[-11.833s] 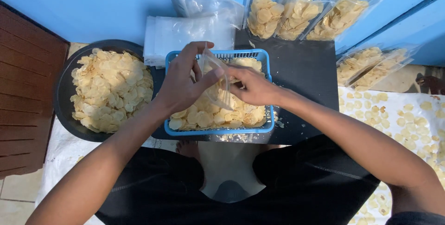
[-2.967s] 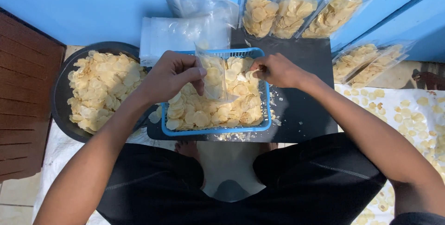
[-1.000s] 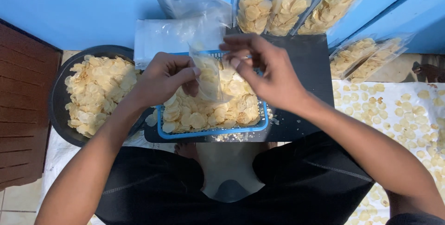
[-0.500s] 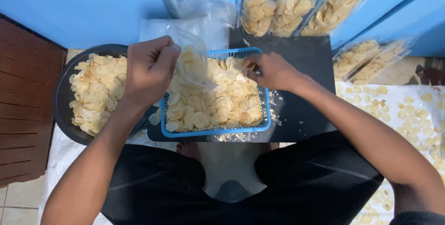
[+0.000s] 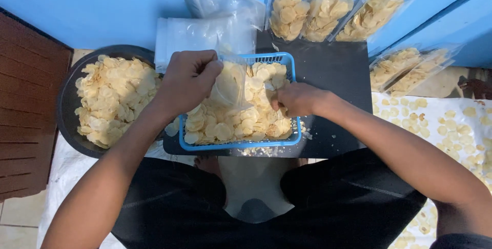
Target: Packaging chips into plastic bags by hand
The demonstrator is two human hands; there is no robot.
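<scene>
Currently the left hand (image 5: 187, 80) has thumb and fingers pinched on the upper edge of a small clear plastic bag (image 5: 229, 86), holding its mouth up over the blue basket (image 5: 237, 145). Grip is closed on the film only; the bag hangs slack below, partly filled as far as can be told through the plastic. The right hand (image 5: 300, 99) is curled down into the chips (image 5: 225, 126) in the basket, fingers bunched as if closed on a few pieces; what lies inside the fist is hidden.

Handling judgement: the bag is thin, soft film, very light, likely slippery and prone to collapse shut, so it wants holding at the rim with the mouth spread, as the left hand does now. The chips look thin, dry and brittle; a loose cupped hold should suit better than a squeeze. Crumbs below the basket's near edge suggest that they break easily.

Outward from the hands: the basket sits on a black board (image 5: 333, 74), just beside a dark round basin (image 5: 66, 105) heaped with more chips on the person's left. Behind the basket lies a stack of empty clear bags (image 5: 195, 38), and three filled bags (image 5: 328, 10) lean against the blue wall (image 5: 102, 3). Two more filled bags (image 5: 410, 67) lie to the right, above a cloth (image 5: 451, 121) spread with loose chips.
</scene>
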